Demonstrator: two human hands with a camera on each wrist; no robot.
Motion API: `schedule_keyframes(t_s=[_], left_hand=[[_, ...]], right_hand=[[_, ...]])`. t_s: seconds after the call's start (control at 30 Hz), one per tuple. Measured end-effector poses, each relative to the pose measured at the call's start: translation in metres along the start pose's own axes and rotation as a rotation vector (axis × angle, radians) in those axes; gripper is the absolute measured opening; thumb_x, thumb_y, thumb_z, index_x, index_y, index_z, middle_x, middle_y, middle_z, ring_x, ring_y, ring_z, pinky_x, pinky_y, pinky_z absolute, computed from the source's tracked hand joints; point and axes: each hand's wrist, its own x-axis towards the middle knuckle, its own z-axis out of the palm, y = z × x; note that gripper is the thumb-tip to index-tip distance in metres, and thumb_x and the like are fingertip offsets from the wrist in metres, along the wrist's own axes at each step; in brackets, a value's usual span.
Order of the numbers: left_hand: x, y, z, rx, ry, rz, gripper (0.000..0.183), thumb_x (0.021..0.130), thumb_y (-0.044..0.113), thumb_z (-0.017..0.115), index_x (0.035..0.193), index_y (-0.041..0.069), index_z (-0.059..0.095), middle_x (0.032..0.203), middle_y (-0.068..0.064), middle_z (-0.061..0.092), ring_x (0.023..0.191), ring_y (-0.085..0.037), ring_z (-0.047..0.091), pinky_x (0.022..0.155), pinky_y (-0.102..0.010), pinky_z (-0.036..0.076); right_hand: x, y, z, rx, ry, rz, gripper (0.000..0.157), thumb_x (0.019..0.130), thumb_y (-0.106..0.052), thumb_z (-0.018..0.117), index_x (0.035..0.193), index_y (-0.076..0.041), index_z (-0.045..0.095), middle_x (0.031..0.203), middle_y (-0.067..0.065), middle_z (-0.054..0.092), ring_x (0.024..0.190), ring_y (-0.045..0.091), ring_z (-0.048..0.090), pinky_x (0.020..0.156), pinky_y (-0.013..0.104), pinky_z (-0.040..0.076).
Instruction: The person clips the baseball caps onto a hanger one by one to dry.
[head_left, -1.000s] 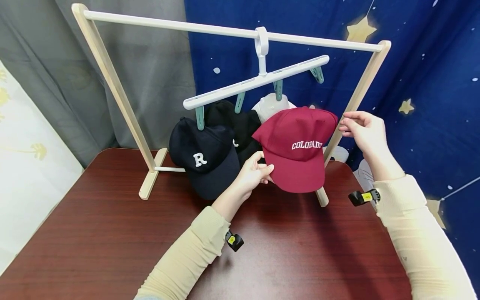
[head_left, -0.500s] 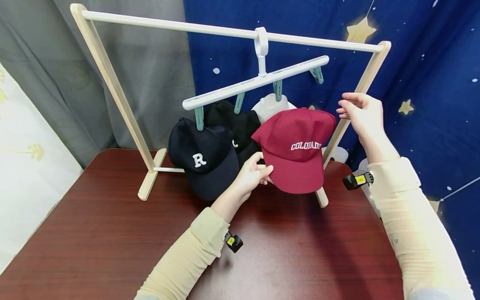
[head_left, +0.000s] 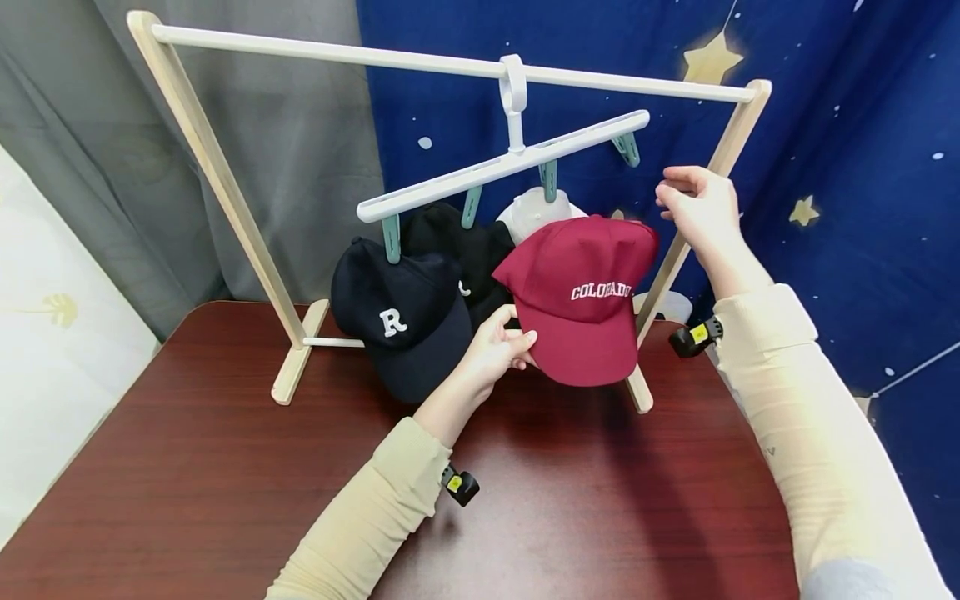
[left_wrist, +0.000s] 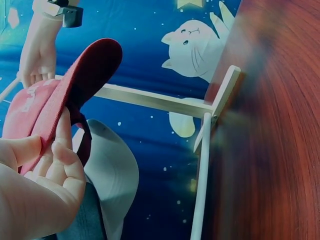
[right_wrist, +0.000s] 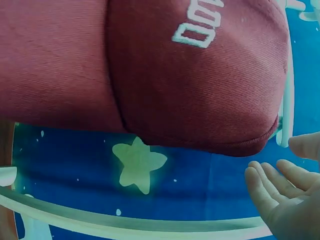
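A maroon baseball cap [head_left: 577, 267] lettered COLORADO is held up in front of the hanger's right half. My left hand [head_left: 491, 354] pinches its brim at the left edge, thumb on top and fingers beneath, as the left wrist view confirms. My right hand [head_left: 701, 204] is raised beside the right post, apart from the cap, with thumb and fingers spread and nothing between them. Just left of it, a green clip [head_left: 626, 150] hangs bare at the right end of the white hanger [head_left: 510, 162]. Other clips hold a navy cap [head_left: 405, 321] marked R, a black cap [head_left: 457, 250] and a white cap [head_left: 534, 212].
The hanger hooks over the white rail [head_left: 330, 52] of a wooden rack, tilted with its right end higher in view. The rack's feet [head_left: 300, 367] stand on a reddish-brown table [head_left: 225, 483]. Grey and starry blue curtains [head_left: 840, 250] hang behind.
My right hand has risen from beside the maroon cap's edge to about the height of the bare clip, shifting slightly left. My left hand keeps its pinch on the brim.
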Motion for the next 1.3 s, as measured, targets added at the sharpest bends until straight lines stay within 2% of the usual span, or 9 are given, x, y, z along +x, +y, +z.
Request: schedule_keyframes(t_s=[0.17,0.47,0.63,0.83,1.07,1.3], left_hand=[[-0.001,-0.002,0.0,-0.008,-0.001,-0.004,0.014,0.094,-0.004,0.053,0.103,0.005,0.046,0.069,-0.002,0.065,0.054,-0.012,0.061,0.054,-0.024,0.042],[-0.001,-0.003,0.001,-0.011,-0.012,-0.003,0.015,0.094,-0.004,0.053,0.103,0.004,0.046,0.069,-0.001,0.065,0.055,-0.012,0.062,0.054,-0.024,0.043],[-0.002,-0.001,0.001,-0.004,-0.007,-0.001,0.015,0.094,-0.004,0.053,0.104,0.004,0.047,0.069,-0.002,0.065,0.055,-0.012,0.062,0.054,-0.025,0.043],[-0.002,-0.001,-0.001,0.006,-0.005,0.001,0.015,0.094,-0.004,0.054,0.104,0.004,0.047,0.07,-0.002,0.065,0.056,-0.013,0.062,0.055,-0.024,0.043],[-0.003,-0.001,-0.004,-0.002,-0.002,0.003,0.016,0.093,-0.004,0.054,0.105,0.004,0.047,0.07,-0.002,0.065,0.055,-0.012,0.062,0.054,-0.024,0.042],[-0.003,0.0,-0.007,-0.001,-0.002,0.001,0.016,0.094,-0.004,0.053,0.105,0.005,0.046,0.07,-0.002,0.066,0.056,-0.013,0.063,0.054,-0.024,0.042]], right_hand=[[0.011,-0.008,0.004,-0.008,-0.013,0.028,0.044,0.097,-0.019,0.054,0.136,0.001,0.049,0.127,0.014,0.058,0.09,0.005,0.059,0.088,0.027,0.049],[0.025,-0.018,0.005,-0.052,-0.087,0.084,0.05,0.099,-0.023,0.049,0.145,-0.004,0.039,0.143,0.014,0.045,0.118,0.02,0.051,0.099,0.031,0.041],[0.031,-0.017,0.005,-0.037,-0.114,0.09,0.049,0.1,-0.016,0.042,0.146,-0.003,0.035,0.146,0.015,0.04,0.124,0.019,0.046,0.101,0.033,0.039],[0.038,-0.019,0.004,-0.068,-0.155,0.065,0.052,0.099,-0.006,0.036,0.15,-0.004,0.027,0.151,0.013,0.032,0.131,0.022,0.04,0.103,0.034,0.037],[0.043,-0.019,0.009,-0.136,-0.221,0.02,0.059,0.098,-0.005,0.039,0.152,-0.003,0.014,0.155,0.014,0.021,0.14,0.024,0.024,0.111,0.03,0.022],[0.047,-0.017,0.01,-0.149,-0.313,0.015,0.066,0.097,0.0,0.033,0.153,-0.008,-0.002,0.159,0.01,0.005,0.144,0.021,0.008,0.113,0.031,0.011]])
